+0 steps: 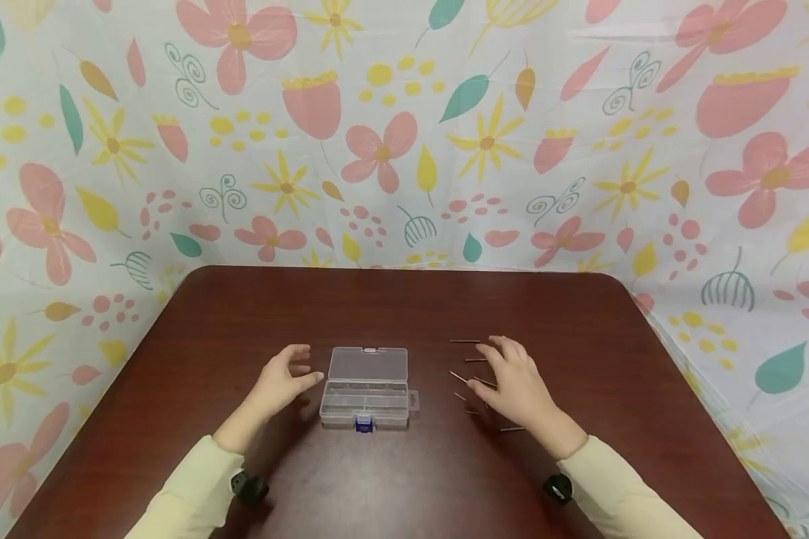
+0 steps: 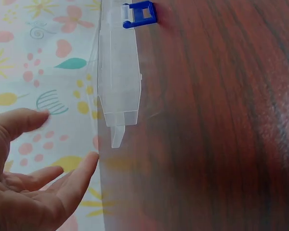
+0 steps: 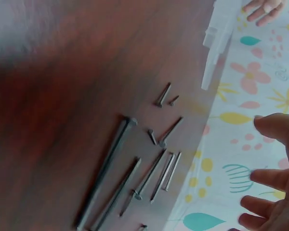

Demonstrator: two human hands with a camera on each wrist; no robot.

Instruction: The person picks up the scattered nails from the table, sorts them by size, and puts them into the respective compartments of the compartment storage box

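Nothing is held by the left hand [image 1: 276,388] or right hand [image 1: 517,383], their fingers relaxed. Between them, a clear rectangular plastic box [image 1: 392,422] is seen open; beside the right, loose slim grey metal nails [image 3: 105,171] could be scattered if carelessly brushed.

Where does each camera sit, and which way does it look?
Head: worn on the person's head, looking forward and down at the table, clear plastic box and floral backdrop; left hand, right hand and sleeves show.
Left wrist: worn there, looking at the clear plastic box's side and blue latch; the left hand shows at left.
Right wrist: worn there, looking across the nails; the right hand shows at right, the left hand at top right.
Shared: head and right wrist both see the nails.
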